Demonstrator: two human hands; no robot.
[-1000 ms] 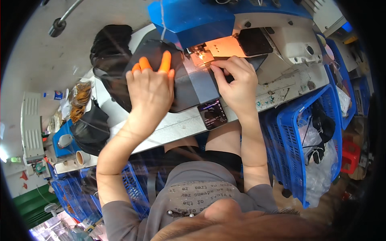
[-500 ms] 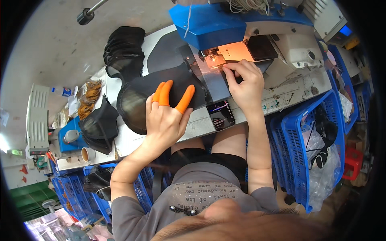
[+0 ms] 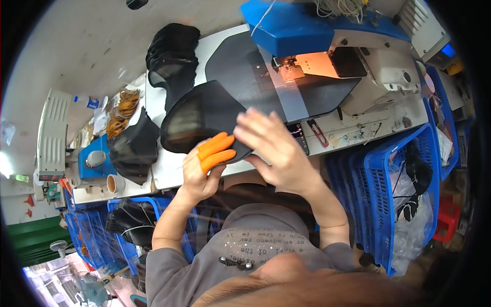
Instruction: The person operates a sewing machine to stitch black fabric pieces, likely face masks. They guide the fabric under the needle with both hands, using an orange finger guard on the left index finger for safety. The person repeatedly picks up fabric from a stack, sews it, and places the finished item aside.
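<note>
Black mesh-and-leather panel (image 3: 204,120): oval piece, flat over near edge of white worktable (image 3: 163,174), just in front of sewing machine bed. Long axis diagonal, lower left to upper right; broad rounded end toward lower left, narrower end toward grey template (image 3: 286,87) under needle. Mesh window on left half, solid black on right.

Left hand (image 3: 204,171): at near edge of panel, three fingers in orange rubber finger cots (image 3: 217,152), extended close together and pointing right, tips laid on panel rim. Thumb hidden; pinch from beneath cannot be told.

Right hand (image 3: 279,148): raised over lower right end of panel, palm down, fingers spread and loosely straight, nothing clasped. Contact with panel not clear; motion-blurred.

Sewing machine (image 3: 327,36): blue head, white base, lit orange at needle plate.

Stacked black pieces (image 3: 171,48): far left of table, well apart from hands. Second black heap (image 3: 134,148) beside blue box (image 3: 94,158).

Red-handled snips (image 3: 318,132): on table, right of right hand.

Blue plastic crates (image 3: 388,189): right of person, holding black items and clear bags.
</note>
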